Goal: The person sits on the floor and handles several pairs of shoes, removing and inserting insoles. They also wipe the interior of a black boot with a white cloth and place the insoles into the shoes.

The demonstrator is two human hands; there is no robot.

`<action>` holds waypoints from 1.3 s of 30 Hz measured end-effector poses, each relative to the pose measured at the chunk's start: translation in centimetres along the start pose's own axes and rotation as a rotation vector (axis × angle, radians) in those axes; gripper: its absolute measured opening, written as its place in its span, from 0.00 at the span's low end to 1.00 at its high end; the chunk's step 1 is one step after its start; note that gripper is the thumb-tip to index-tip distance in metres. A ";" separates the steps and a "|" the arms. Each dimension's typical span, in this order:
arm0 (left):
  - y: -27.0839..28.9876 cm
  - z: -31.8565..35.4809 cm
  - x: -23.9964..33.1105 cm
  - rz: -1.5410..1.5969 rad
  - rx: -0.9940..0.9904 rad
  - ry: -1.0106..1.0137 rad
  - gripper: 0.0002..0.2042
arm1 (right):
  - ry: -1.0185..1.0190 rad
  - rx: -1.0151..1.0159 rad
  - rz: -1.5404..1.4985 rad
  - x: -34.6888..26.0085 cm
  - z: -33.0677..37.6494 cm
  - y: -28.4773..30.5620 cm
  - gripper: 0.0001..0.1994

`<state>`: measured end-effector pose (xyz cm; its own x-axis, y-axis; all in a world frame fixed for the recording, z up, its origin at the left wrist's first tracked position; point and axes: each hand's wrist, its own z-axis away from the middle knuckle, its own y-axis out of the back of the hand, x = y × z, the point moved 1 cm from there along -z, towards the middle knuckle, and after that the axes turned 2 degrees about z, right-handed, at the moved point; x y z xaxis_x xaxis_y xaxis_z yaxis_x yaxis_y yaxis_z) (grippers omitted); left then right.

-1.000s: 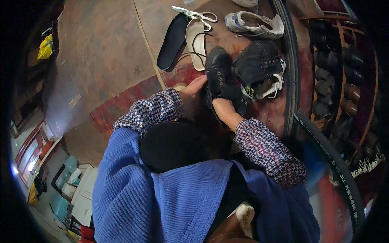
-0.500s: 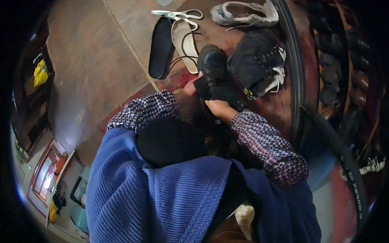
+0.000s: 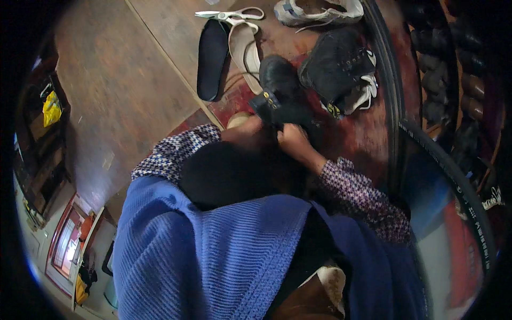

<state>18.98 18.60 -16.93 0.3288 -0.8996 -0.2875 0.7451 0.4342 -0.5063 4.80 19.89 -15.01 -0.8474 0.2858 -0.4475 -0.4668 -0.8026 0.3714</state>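
A black lace-up boot [image 3: 278, 74] lies in front of me, its toe pointing away and its shaft toward me. My right hand [image 3: 293, 140] is closed at the near edge of the shaft, fingers curled around the material. On the left side, my left hand [image 3: 248, 129] grips the boot by its eyelet flap; its fingertips are partly hidden. Right of this boot stands a second black boot [image 3: 336, 69] with white material showing at its side. To the left lie a black insole [image 3: 213, 61] and a pale insole [image 3: 246, 53], a thin dark lace across the pale one.
White-handled scissors [image 3: 234, 16] rest at the far end of the insoles. A worn whitish shoe [image 3: 320, 15] lies beyond the second boot. A thick black rubber hose [image 3: 392, 80] curves along the right, with racks of dark shoes [image 3: 434, 85] past it.
Both hands have shifted: the left is lower and nearer me, the right has turned and closed at the shaft edge. The boot's eyelet flap has folded outward to the left.
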 end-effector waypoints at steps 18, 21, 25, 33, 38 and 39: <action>2.0 -5.4 1.7 -0.902 -0.421 -1.037 0.23 | 0.528 0.485 -0.044 5.5 -1.0 2.3 0.08; -0.4 -4.6 2.0 -0.004 -0.376 -0.266 0.26 | 0.211 0.580 -0.213 4.5 0.6 1.1 0.09; 4.0 -10.6 0.5 -0.012 -0.471 -0.477 0.20 | 0.035 0.641 -0.299 2.8 2.2 0.8 0.09; 3.9 -8.5 1.5 -0.083 -0.464 -0.471 0.21 | 0.071 -0.108 -0.023 -1.3 11.3 14.1 0.08; 4.8 -3.5 5.4 -1.213 0.054 -0.665 0.17 | -0.131 0.113 -0.433 -2.5 14.5 24.0 0.08; 5.1 -1.7 6.7 -1.320 0.126 -0.782 0.15 | -0.049 0.228 -0.465 -3.0 12.6 24.0 0.10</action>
<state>23.95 14.87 -22.82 -0.4010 -0.4442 0.8012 0.7704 -0.6368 0.0326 -7.04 6.42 5.50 -0.5460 0.6132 -0.5709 -0.8352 -0.4524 0.3128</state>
